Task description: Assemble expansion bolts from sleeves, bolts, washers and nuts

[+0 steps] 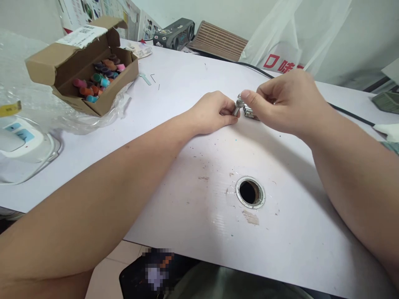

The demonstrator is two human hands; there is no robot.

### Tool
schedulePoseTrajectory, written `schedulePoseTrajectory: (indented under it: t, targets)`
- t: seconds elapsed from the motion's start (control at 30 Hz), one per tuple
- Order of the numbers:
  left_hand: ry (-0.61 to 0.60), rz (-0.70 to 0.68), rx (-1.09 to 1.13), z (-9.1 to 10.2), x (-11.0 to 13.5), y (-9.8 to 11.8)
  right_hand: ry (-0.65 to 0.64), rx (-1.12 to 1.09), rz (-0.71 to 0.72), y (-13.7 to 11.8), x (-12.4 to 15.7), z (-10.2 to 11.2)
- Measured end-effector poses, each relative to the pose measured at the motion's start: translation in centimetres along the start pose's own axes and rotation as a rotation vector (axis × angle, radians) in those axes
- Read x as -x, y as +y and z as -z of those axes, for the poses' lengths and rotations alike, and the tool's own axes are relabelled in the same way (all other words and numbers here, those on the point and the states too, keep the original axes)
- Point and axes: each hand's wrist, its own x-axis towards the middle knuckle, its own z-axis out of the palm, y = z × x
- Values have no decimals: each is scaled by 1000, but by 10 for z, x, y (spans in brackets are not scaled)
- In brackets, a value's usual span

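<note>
Fingers cover most of a small metal piece (237,106) at the center of a white bench (187,216), leaving its full shape and both ends hard to make out. A second shiny metal part (251,113) shows just below the right hand (288,101), partly covered by it; whether it is held or lies on the bench cannot be told. Both forearms run out of the frame, and a dark object (137,278) below the near edge is partly pixelated.

The visible length of the metal piece slants from the near left up toward the far right; which end is its front is unclear.

The left hand (215,112) reaches in from the near left, its side low against the bench, its grip pinching the metal piece between thumb and curled fingers. The right hand arches in from the right, knuckles up, thumb pointing left to the piece's upper end; with its fingers mostly hidden, how tightly its grip closes cannot be told. Nearer, a metal-rimmed hole (252,206) opens in the bench.
</note>
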Motion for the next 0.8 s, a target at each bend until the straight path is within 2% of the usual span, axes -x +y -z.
schedulePoseTrajectory:
  t: [0.1,0.23,0.3,0.47,0.67,0.8]
  targets:
    - [-5,0,14,0,1,0,34,-2,-42,-1,0,1]
    - [-13,-5,-28,1,1,1,15,-83,22,-4,-1,-2]
    - [-15,-12,-39,1,1,0,-16,-29,24,-5,-2,-3]
    - [-2,-19,-7,0,0,-1,42,51,-57,-6,-1,-2]
    - [14,6,3,1,0,0,-62,25,-23,-9,0,-4]
    - [-7,3,7,1,1,1,-62,124,-115,-12,0,-2]
